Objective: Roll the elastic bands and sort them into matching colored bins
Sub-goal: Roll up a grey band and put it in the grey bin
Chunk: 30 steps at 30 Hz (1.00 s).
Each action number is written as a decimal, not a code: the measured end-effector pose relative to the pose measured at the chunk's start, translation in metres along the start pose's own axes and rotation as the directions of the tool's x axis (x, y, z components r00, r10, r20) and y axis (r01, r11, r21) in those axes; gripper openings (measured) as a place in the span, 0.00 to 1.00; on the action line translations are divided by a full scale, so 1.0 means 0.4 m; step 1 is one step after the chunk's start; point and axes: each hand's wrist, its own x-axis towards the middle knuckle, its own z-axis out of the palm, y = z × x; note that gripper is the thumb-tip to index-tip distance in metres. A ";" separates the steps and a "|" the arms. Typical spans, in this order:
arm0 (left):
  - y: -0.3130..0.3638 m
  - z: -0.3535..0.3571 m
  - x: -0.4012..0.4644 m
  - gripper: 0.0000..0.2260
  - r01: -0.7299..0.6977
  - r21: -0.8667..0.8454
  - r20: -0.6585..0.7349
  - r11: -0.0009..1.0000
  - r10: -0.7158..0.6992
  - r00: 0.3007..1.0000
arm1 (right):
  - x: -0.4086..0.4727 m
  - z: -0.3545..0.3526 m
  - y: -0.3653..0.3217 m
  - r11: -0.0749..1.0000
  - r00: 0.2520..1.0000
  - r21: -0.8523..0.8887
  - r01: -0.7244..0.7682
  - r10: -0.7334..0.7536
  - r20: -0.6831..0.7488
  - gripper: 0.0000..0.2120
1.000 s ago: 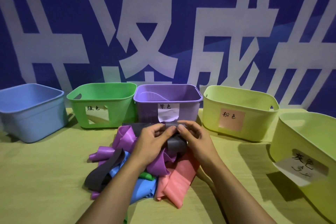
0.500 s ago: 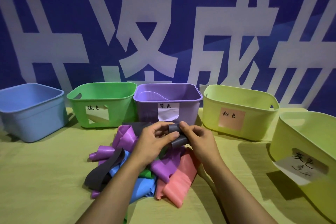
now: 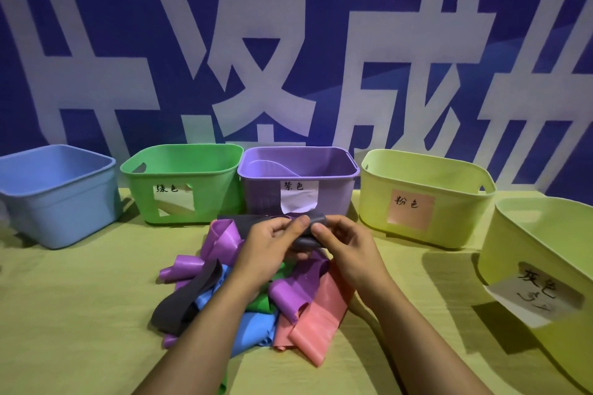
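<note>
Since 0.5 s ago: dark grey flat elastic band (image 3: 306, 236) rolled tighter, centre frame.
Left hand (image 3: 272, 247) and right hand (image 3: 346, 242) pinch it with curled fingers; judged light, soft, springy — hold the roll's ends.

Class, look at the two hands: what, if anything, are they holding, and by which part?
Both the left hand and right hand pinch the grey band at its partly rolled end, thumbs and fingertips on the roll.
</note>
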 end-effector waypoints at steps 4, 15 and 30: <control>-0.001 -0.001 0.000 0.06 -0.026 0.000 0.015 1.000 0.026 1.000 | -0.007 0.000 -0.009 1.000 1.000 0.024 -0.018 0.017 0.020 0.10; -0.010 -0.013 0.005 0.12 -0.126 0.069 0.093 0.990 0.119 0.989 | -0.015 -0.006 -0.037 0.998 0.999 -0.051 -0.026 0.024 -0.046 0.16; -0.009 -0.009 0.015 0.19 -0.067 -0.136 -0.036 0.988 0.063 0.997 | -0.019 0.010 -0.046 0.995 0.998 0.096 -0.008 0.014 -0.061 0.10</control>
